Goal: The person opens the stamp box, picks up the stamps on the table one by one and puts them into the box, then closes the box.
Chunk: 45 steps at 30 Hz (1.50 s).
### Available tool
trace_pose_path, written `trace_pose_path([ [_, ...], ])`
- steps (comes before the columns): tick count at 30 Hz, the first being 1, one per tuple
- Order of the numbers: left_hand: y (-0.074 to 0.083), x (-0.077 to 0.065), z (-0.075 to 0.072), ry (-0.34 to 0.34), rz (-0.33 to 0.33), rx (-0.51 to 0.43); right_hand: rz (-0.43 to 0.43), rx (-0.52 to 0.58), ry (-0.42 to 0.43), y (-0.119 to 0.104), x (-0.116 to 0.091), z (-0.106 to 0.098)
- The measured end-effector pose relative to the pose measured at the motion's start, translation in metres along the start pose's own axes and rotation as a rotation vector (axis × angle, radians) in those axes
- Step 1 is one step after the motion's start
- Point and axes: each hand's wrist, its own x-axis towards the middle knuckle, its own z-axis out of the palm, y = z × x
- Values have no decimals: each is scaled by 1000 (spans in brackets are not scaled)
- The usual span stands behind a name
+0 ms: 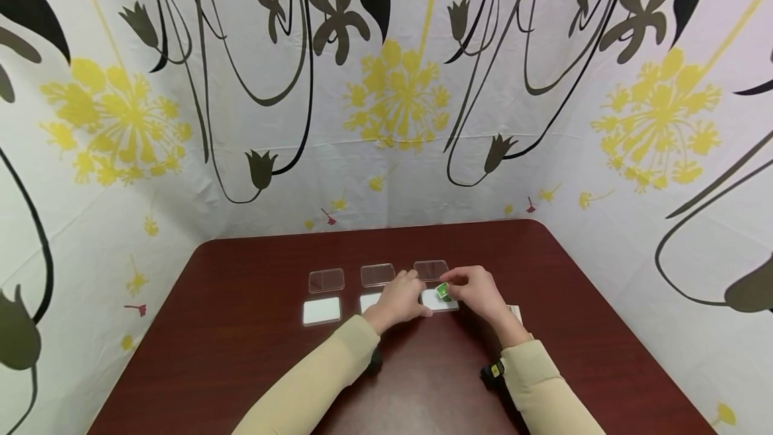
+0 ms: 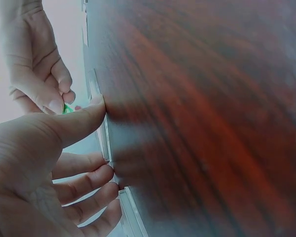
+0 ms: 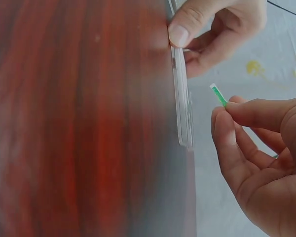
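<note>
My right hand (image 1: 478, 291) pinches a small green square piece (image 1: 443, 292) with pale edges between thumb and fingertips. It is thin seen edge-on in the right wrist view, and hangs over the right-hand white flat case (image 1: 431, 299). At that case's left end is my left hand (image 1: 398, 299). The left thumb (image 3: 180, 34) presses on the near edge, and the other fingers (image 2: 96, 180) curl by the side of the case. My left hand partly covers the middle white case (image 1: 368, 301).
Another white case (image 1: 321, 311) lies at the left of the row. Behind the row lie three clear lids, one at the left (image 1: 326, 280), one in the middle (image 1: 377, 275) and one at the right (image 1: 430, 270). A pale object (image 1: 515, 313) shows beside my right forearm on the dark red table (image 1: 253, 348).
</note>
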Motion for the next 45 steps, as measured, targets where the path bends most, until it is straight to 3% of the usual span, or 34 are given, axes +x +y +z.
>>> trace_pose_path([
  [6, 1, 0, 0, -3, -2, -5, 6, -10, -2, -4, 2, 6],
  [16, 1, 1, 1, -17, -11, -10, 93, 28, 23, -10, 0, 10],
  [28, -1, 2, 2, -7, -6, -16, 122, 139, -1, -11, 3, 13],
  [35, 0, 0, -1, -16, -17, -23, 63, -93, 37, -13, 4, 15],
  [45, -1, 0, 0, -13, -13, -13, -3, -250, 48, -22, 5, 23],
])
